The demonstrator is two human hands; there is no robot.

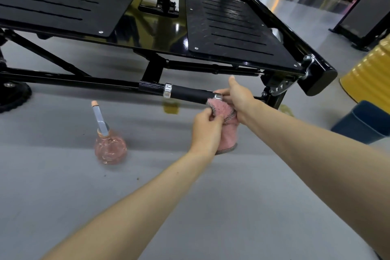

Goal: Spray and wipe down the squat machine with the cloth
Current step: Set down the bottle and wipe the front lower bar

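The head view looks down at a low black steel squat machine (pixel 312 69) that fills the frame from 10 o'clock to 2 o'clock. Its two slotted black footplates (pixel 232 25) sit above a tube frame.

Just right of centre, at 3 o'clock, both hands meet at the free end of a black foam-sleeved handle with chrome collars (pixel 190 94), which juts from the lower frame rail. A pink fluffy cloth with a grey stitched hem (pixel 226 120) is bunched over that end.

The right hand (pixel 240 97) grips the cloth against the chrome tip, thumb raised, its fingers (pixel 222 92) curled over the top. This probably lets the fabric wrap the round bar instead of skimming one side. The left hand (pixel 205 131) comes up from 6 o'clock, its fingers (pixel 213 117) pinching the cloth's near edge. It appears to be gathering or refolding the loose tail that hangs below the bar.

At 8 o'clock a round pink glass spray bottle with a slim grey nozzle (pixel 109 148) stands upright on the grey floor (pixel 190 196). It is well apart from both hands, likely parked there to free them for wiping while staying in reach.

A dark blue bin (pixel 363 120) sits at 3 o'clock by the frame edge, with a ribbed yellow drum (pixel 371 74) just behind it.

The wiping step appears to be under way on the handle.
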